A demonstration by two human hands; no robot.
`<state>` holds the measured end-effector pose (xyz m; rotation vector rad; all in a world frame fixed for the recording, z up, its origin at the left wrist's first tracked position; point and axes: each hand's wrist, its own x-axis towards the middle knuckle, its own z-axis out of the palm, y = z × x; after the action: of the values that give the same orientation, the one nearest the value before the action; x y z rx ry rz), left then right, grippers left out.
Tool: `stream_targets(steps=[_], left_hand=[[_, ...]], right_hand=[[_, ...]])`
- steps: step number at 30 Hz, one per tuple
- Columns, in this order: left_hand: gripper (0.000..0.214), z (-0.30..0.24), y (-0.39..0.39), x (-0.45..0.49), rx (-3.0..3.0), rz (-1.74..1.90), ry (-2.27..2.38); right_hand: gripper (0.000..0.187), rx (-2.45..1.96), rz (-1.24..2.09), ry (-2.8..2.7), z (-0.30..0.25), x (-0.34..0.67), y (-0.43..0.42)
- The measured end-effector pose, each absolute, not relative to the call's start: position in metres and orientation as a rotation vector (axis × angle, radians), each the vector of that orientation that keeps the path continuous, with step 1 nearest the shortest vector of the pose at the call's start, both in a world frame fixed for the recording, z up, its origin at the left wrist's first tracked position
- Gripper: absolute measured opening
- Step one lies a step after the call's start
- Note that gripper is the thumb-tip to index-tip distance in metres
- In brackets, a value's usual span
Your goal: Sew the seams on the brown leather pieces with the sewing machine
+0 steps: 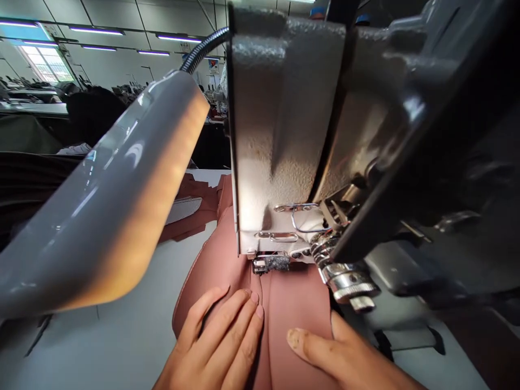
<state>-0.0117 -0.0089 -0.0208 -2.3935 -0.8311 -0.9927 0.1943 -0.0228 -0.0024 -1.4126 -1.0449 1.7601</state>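
A reddish-brown fabric piece point(292, 303) lies on the table under the sewing machine head point(284, 135), running back beneath the presser foot point(260, 265). My left hand point(219, 341) lies flat on the fabric with fingers stretched toward the presser foot, just left of a seam line. My right hand point(341, 352) rests on the fabric at the right of the seam, thumb stretched out flat; its other fingers are hidden out of view.
A grey lamp shade point(101, 200) on a flexible neck hangs over the left of the white table point(122, 336). More reddish-brown pieces point(199, 206) lie behind. A person with dark hair point(93, 114) sits at the back left among other workstations.
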Motion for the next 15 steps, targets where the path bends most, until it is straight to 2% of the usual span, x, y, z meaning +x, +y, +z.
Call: stream_targets(steps=[9,15], left_hand=[[0.040,-0.018,-0.009,-0.012,-2.399,-1.056,-0.833],[0.042,-0.017,-0.008,-0.017,-2.447,-0.917,-0.790]], right_hand=[[0.058,-1.353,1.703,-1.059,0.006,0.188,-0.016],[0.055,-1.373,1.673,-1.169,0.015,0.189,-0.008]])
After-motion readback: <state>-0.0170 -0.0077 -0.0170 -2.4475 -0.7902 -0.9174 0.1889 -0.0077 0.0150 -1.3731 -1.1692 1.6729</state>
